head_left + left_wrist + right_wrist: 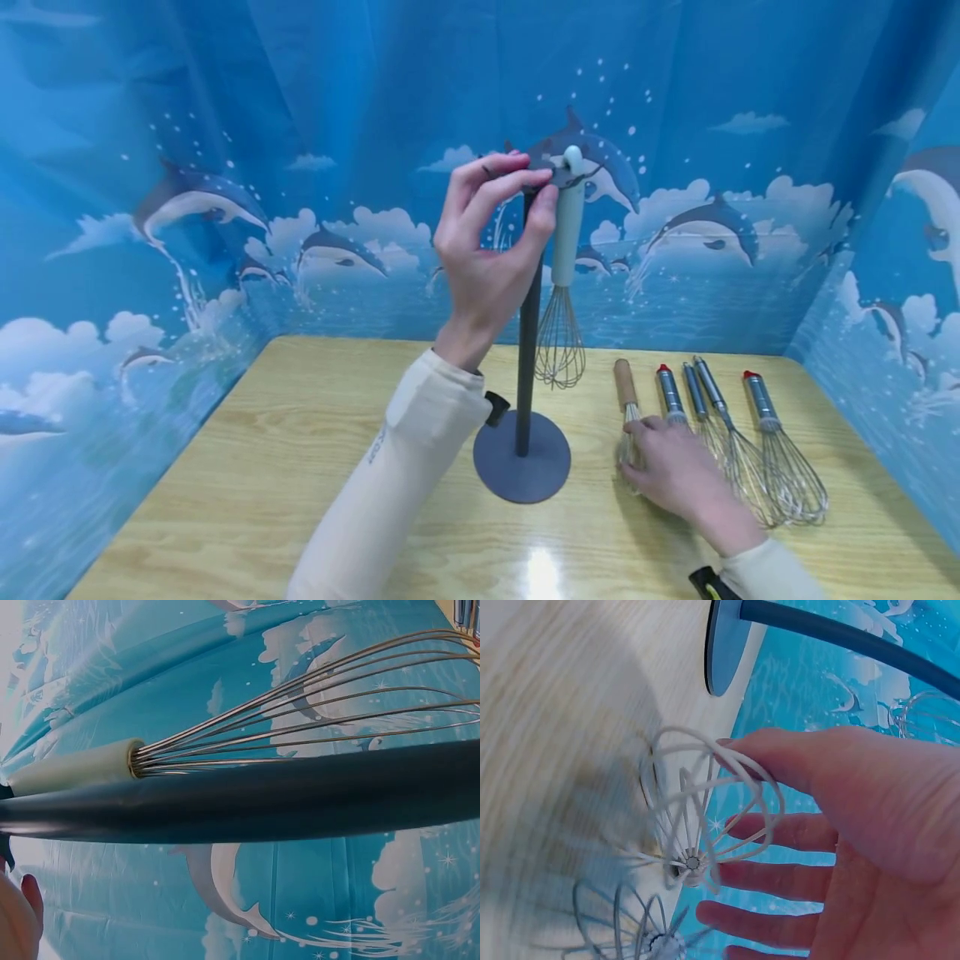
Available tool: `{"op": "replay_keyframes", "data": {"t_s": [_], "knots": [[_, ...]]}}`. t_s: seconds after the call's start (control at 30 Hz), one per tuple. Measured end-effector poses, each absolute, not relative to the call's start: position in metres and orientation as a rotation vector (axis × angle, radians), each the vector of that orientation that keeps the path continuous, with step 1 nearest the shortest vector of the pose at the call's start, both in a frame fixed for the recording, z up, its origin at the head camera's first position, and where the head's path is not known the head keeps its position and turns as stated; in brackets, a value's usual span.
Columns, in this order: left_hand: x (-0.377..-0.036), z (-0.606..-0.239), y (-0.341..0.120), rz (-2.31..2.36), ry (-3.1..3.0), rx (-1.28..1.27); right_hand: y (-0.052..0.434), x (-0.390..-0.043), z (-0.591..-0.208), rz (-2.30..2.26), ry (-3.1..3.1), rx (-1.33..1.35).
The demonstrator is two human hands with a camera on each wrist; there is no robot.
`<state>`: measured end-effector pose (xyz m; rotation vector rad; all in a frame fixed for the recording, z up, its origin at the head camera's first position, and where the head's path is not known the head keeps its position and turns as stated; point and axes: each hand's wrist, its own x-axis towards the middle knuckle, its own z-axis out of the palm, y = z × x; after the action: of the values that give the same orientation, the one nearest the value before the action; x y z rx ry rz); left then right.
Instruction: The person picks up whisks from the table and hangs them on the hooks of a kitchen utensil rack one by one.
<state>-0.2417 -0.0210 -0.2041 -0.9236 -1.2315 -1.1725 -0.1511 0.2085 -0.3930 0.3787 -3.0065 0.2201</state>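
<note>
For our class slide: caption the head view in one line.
Left hand grips stand top beside hanging whisk; right hand touches wooden-handled whisk.

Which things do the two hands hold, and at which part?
The left hand pinches the top of the stand. The right hand touches the wire end of the wooden-handled whisk; a closed hold cannot be told.

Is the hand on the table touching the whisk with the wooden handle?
Touching. In the right wrist view the right hand has its thumb on the wires of the wooden-handled whisk; the head view agrees.
</note>
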Motion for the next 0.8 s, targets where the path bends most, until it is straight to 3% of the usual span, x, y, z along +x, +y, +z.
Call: {"op": "replay_keyframes", "data": {"t_s": [0.2, 0.8], "knots": [[-0.241, -0.204, -0.02, -1.163, -1.243, -0.908, 0.198, -0.155, -0.394, 0.354, -3.016, 0.385], [-0.242, -0.202, -0.017, -1.161, -1.246, -0.882, 0.187, -0.182, -0.401, 0.638, -3.226, 0.006]]}}
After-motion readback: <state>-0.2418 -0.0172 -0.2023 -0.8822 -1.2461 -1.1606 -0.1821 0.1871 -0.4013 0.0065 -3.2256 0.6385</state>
